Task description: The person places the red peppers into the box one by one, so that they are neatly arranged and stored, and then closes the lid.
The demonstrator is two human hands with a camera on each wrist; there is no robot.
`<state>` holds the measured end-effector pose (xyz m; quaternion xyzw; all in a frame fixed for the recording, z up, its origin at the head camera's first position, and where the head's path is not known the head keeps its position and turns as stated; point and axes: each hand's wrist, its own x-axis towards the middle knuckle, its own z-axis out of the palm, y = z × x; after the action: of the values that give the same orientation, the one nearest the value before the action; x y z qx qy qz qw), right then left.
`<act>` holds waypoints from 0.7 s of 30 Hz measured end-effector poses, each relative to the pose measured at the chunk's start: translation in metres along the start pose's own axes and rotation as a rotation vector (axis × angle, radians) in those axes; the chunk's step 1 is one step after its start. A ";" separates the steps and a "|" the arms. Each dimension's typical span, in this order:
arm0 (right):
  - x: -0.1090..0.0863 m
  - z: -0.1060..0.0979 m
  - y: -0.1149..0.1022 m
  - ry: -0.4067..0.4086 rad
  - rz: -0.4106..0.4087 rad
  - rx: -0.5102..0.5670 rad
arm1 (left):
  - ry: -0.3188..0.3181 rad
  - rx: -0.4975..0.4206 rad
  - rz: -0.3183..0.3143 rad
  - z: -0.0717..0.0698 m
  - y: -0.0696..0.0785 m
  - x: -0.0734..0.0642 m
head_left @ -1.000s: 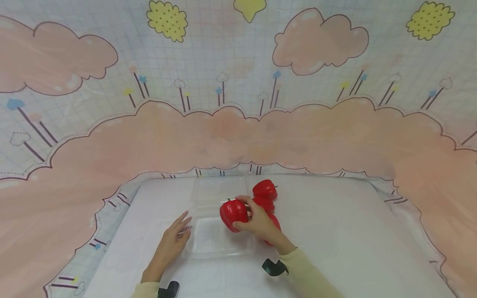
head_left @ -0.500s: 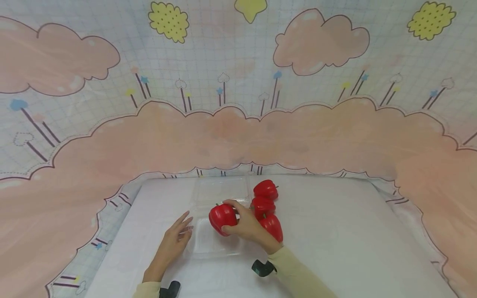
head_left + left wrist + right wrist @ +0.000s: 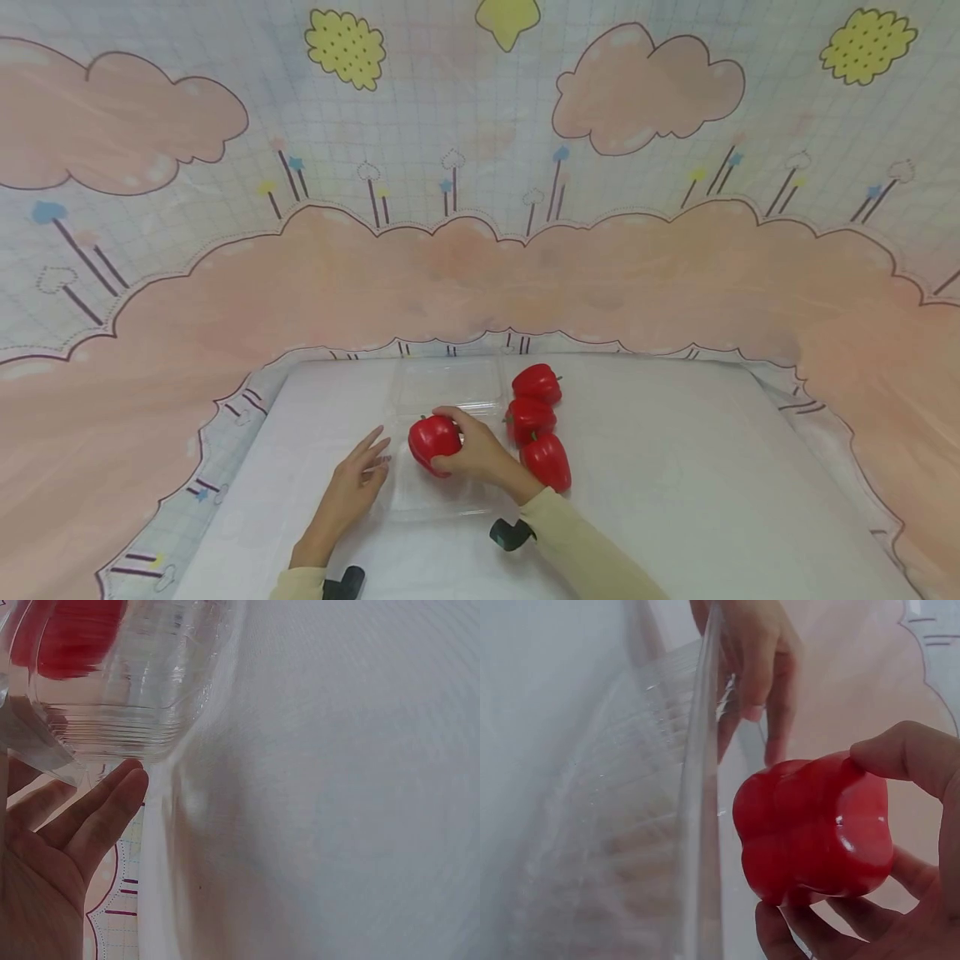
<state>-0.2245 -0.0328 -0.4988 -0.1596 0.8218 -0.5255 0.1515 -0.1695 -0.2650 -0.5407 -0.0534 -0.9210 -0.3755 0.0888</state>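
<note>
A red bell pepper (image 3: 433, 443) is gripped by my right hand (image 3: 476, 452), thumb on one side and fingers on the other. It is held over the near half of a clear plastic box (image 3: 472, 500) whose lid (image 3: 450, 385) lies folded back behind it. In the right wrist view the pepper (image 3: 810, 832) appears beside the box's upright wall (image 3: 701, 825). My left hand (image 3: 354, 485) is at the box's left side, fingers extended. In the left wrist view those fingertips (image 3: 131, 780) lie at the box's ridged corner (image 3: 120, 727).
Three more red bell peppers lie in a line to the right of the box: a far one (image 3: 536, 384), a middle one (image 3: 531, 420) and a near one (image 3: 546, 461). A white tabletop (image 3: 690, 467) meets a patterned cloth backdrop (image 3: 480, 283) at the back.
My right hand has carried the bell pepper leftward and slightly down, from the box's right side to above its near half. My left hand has stayed about where it was.
</note>
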 end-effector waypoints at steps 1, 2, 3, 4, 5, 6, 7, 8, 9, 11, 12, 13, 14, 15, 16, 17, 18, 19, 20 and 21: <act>0.001 0.002 0.000 0.007 0.001 -0.011 | -0.001 -0.003 0.000 0.000 0.000 0.000; 0.003 0.003 0.000 0.012 0.001 -0.021 | -0.001 -0.005 -0.001 0.000 0.000 0.000; 0.005 0.005 0.001 0.017 -0.002 -0.033 | -0.002 -0.007 -0.001 0.000 0.000 0.000; 0.006 0.007 0.001 0.022 -0.006 -0.042 | -0.003 -0.007 -0.001 -0.001 0.000 0.000; 0.008 0.008 0.002 0.025 -0.010 -0.050 | -0.002 -0.009 0.001 -0.001 0.000 0.000; 0.009 0.009 0.003 0.026 -0.014 -0.057 | -0.002 -0.012 0.003 -0.001 0.000 0.000; 0.011 0.011 0.004 0.026 -0.016 -0.065 | -0.001 -0.014 0.005 -0.001 0.001 0.000; 0.012 0.012 0.005 0.027 -0.015 -0.072 | -0.001 -0.014 0.006 -0.001 0.001 0.000; 0.014 0.013 0.006 0.025 -0.014 -0.076 | -0.002 -0.013 0.006 -0.001 0.001 0.000; 0.016 0.016 0.007 0.021 -0.006 -0.083 | -0.004 -0.012 0.002 0.000 0.001 0.000; 0.017 0.017 0.008 0.017 0.000 -0.085 | -0.005 -0.012 -0.003 0.000 0.001 0.001; 0.018 0.018 0.009 0.015 0.010 -0.088 | -0.007 -0.012 -0.008 0.000 0.001 0.001; 0.019 0.019 0.010 0.012 0.020 -0.087 | -0.007 -0.012 -0.013 0.000 0.001 0.001; 0.019 0.020 0.010 0.009 0.030 -0.084 | -0.009 -0.012 -0.018 0.000 0.001 0.001; 0.020 0.021 0.011 0.007 0.040 -0.082 | -0.010 -0.012 -0.021 0.000 0.001 0.001; 0.021 0.022 0.012 0.005 0.049 -0.081 | -0.010 -0.014 -0.025 0.000 0.001 0.001; 0.021 0.022 0.013 0.001 0.054 -0.077 | -0.011 -0.015 -0.028 0.000 0.001 0.001; 0.022 0.023 0.013 -0.002 0.057 -0.072 | -0.012 -0.015 -0.029 0.000 0.001 0.001; 0.022 0.024 0.014 -0.006 0.059 -0.065 | -0.012 -0.014 -0.030 0.000 0.001 0.001; 0.023 0.025 0.014 -0.009 0.056 -0.061 | -0.014 -0.014 -0.032 0.000 0.001 0.001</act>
<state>-0.2362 -0.0567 -0.5233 -0.1437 0.8409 -0.4950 0.1649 -0.1707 -0.2638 -0.5396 -0.0421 -0.9196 -0.3831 0.0762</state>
